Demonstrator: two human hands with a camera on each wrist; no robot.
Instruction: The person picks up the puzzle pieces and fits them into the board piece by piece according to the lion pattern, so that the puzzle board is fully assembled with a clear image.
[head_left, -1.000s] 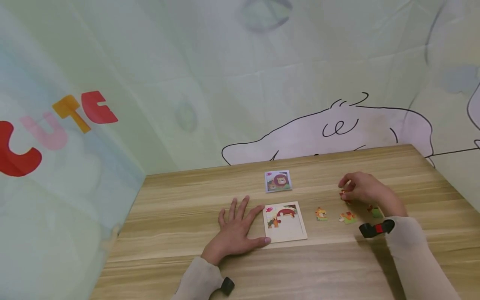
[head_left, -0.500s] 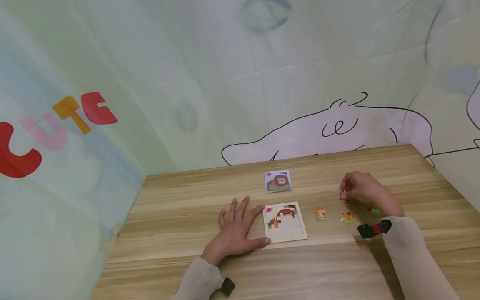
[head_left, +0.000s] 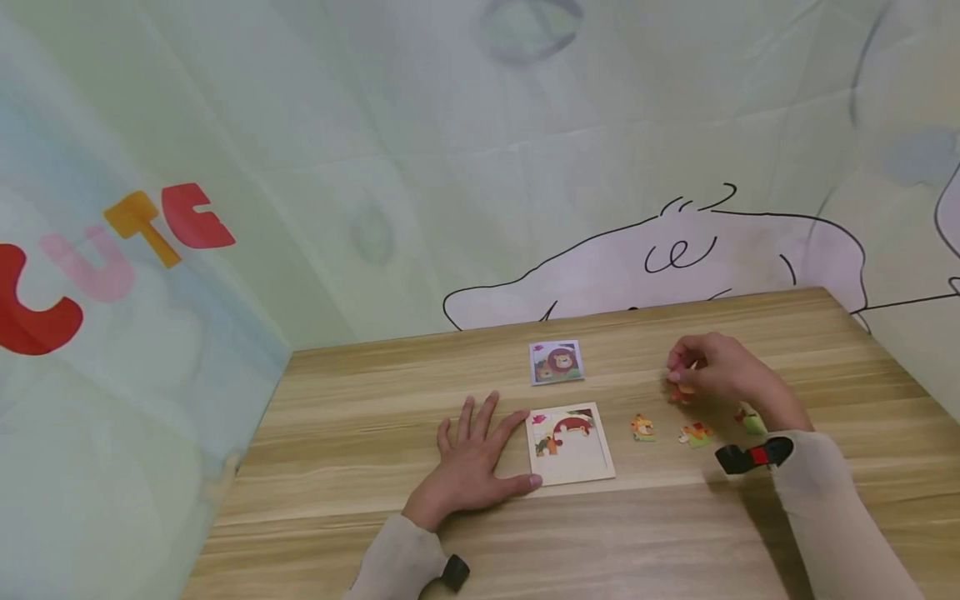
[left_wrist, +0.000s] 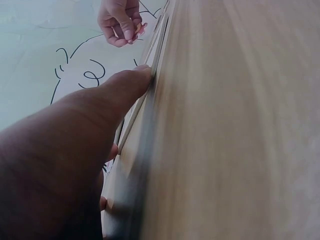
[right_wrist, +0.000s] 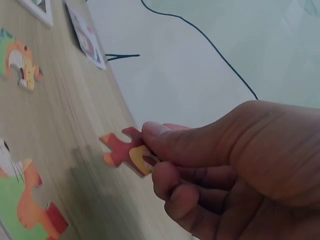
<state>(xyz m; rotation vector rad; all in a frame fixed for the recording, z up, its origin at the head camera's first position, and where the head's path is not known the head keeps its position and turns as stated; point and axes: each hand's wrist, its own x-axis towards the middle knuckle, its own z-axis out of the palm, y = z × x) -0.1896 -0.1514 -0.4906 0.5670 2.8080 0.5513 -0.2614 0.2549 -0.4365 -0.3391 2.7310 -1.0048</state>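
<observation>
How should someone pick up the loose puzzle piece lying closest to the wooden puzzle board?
Probably by pinching opposite edges from above, coming from the side away from the puzzle board. The loose piece is thin and lies flat on the table, so its rim gives the hold. The right hand is nearer but pinches a red piece.

wood-grain tabletop (head_left: 337, 400) | creased pale-green printed backdrop (head_left: 420, 108), behind and at left | red, pink, orange "CUTE" lettering (head_left: 116, 286) on left | black-outlined cartoon figure (head_left: 750, 267) behind far edge | soft light
</observation>
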